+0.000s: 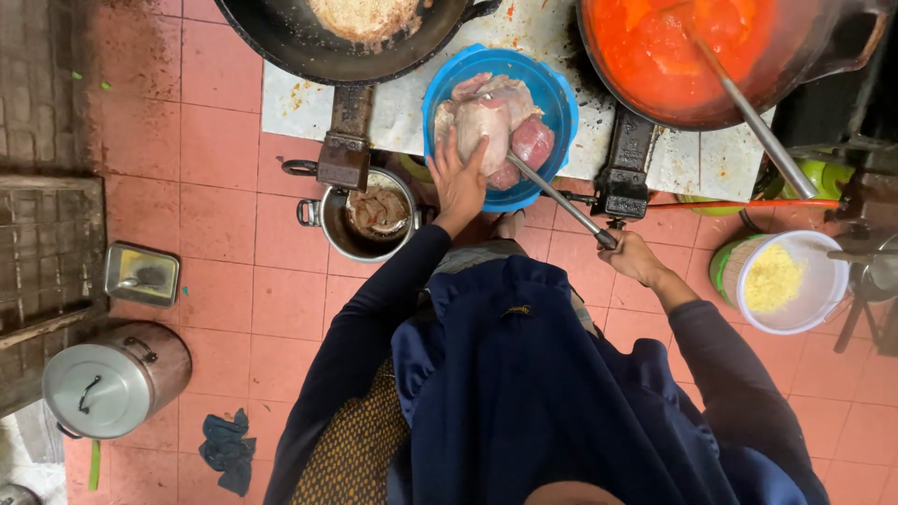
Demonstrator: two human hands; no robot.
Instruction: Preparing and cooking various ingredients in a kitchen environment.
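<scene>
Blue plastic bowl (552, 93) on the far counter holds raw chicken pieces (496, 122). My left hand (456, 178) rests on its near rim, fingers spread and touching the meat. My right hand (632, 257) is closed around a long metal ladle handle (561, 201) reaching into the bowl. Right of it, a wok (832, 56) holds red sauce; lower left, a small pot (332, 224) holds brown scraps.

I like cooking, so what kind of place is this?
Probably a big working kitchen, maybe for a food stall. A wok and a pan of red sauce sit on burners, the left hand touches raw meat in a blue bowl, and pots stand on the tiled floor.
</scene>
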